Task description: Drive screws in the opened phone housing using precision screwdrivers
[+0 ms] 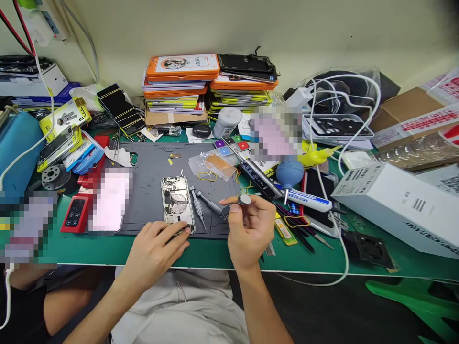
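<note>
An opened smartphone (178, 200) lies on the dark grey work mat (143, 191), its inside parts and a round coil showing. My left hand (158, 248) grips its near end, fingertips over the lower right corner. Just right of the phone, my right hand (253, 224) is closed around a small screwdriver (245, 199) with a round grey cap. The fingers hide most of that screwdriver, and its tip cannot be made out. Two more grey screwdrivers lie between the phone and my right hand: a slim screwdriver (198, 206) and a thicker screwdriver (209, 203).
A red device (76, 212) with buttons stands at left. Stacked orange boxes (182, 68) line the wall. Right of the mat lie a blue air blower (289, 173), a black pen-like tool (260, 179) and several tweezers (297, 231). A white cable (344, 248) loops past a white box (398, 205).
</note>
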`<action>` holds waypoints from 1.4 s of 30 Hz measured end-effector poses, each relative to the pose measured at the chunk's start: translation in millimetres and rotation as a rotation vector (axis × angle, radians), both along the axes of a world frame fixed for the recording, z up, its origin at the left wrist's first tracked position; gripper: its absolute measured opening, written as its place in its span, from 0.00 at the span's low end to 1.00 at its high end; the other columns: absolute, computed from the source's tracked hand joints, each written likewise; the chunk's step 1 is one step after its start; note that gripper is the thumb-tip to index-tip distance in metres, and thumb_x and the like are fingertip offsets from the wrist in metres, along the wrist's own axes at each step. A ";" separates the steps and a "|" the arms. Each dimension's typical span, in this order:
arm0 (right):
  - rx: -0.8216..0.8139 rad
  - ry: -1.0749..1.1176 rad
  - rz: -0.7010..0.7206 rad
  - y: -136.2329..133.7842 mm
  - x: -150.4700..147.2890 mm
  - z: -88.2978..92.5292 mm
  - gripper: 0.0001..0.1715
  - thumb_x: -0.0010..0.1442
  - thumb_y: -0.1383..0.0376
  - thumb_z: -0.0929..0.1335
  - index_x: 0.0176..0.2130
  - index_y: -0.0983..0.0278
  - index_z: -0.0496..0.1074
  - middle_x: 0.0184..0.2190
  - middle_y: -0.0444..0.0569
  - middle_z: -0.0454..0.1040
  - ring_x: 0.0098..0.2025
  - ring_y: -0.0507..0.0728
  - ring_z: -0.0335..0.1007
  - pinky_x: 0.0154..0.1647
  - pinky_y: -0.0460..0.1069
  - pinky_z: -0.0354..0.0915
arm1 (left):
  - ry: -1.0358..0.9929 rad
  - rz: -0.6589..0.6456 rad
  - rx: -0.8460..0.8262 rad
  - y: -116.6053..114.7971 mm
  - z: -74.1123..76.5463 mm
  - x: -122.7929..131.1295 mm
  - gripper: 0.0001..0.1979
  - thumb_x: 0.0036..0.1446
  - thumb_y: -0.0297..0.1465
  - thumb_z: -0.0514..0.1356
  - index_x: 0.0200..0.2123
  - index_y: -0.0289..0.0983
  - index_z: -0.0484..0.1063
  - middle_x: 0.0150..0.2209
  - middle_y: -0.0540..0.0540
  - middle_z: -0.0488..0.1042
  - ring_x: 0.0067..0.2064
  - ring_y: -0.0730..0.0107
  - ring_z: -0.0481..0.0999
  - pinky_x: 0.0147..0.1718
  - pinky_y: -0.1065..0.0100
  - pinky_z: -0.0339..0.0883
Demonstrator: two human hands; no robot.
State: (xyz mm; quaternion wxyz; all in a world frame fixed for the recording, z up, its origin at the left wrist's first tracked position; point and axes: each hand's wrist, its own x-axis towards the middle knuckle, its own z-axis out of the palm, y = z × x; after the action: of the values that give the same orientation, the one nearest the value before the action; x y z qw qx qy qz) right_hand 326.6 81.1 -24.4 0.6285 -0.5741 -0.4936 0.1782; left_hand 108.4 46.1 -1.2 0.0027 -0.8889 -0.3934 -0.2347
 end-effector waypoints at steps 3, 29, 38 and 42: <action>0.046 0.025 -0.032 0.8 -0.9 -1.9 0.09 0.72 0.60 0.70 0.49 0.57 0.67 0.37 0.47 0.84 0.36 0.57 0.85 0.30 0.50 0.69 | -0.039 0.035 -0.029 -1.1 -4.2 0.7 0.09 0.78 0.30 0.62 0.55 0.38 0.81 0.58 0.44 0.87 0.45 0.62 0.82 0.42 0.58 0.73; -0.385 0.095 0.723 25.6 -65.5 32.7 0.15 0.77 0.56 0.67 0.58 0.52 0.78 0.59 0.46 0.85 0.53 0.57 0.88 0.59 0.54 0.81 | -0.137 0.344 -0.019 -43.6 -34.8 22.6 0.16 0.71 0.32 0.68 0.60 0.44 0.81 0.59 0.50 0.87 0.70 0.40 0.76 0.63 0.47 0.58; -0.400 0.188 0.694 31.7 -66.5 30.9 0.16 0.77 0.57 0.66 0.60 0.52 0.74 0.63 0.48 0.84 0.55 0.59 0.87 0.64 0.59 0.80 | -0.202 0.332 -0.037 -39.1 -38.0 21.7 0.18 0.72 0.29 0.66 0.63 0.45 0.80 0.59 0.50 0.87 0.74 0.43 0.74 0.73 0.46 0.54; -0.380 0.194 0.653 37.2 -68.7 29.3 0.18 0.77 0.58 0.66 0.63 0.51 0.71 0.64 0.49 0.83 0.57 0.59 0.87 0.67 0.62 0.78 | -0.219 0.316 -0.040 -35.6 -36.5 21.3 0.19 0.72 0.27 0.65 0.63 0.45 0.81 0.60 0.51 0.87 0.74 0.44 0.73 0.77 0.46 0.49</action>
State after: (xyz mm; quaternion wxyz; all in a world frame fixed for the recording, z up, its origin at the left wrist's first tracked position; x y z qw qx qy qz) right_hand 257.9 118.2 4.9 0.4647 -0.4734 -0.5467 0.5108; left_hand 129.7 10.5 -37.7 -0.0208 -0.7850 -0.5306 -0.3190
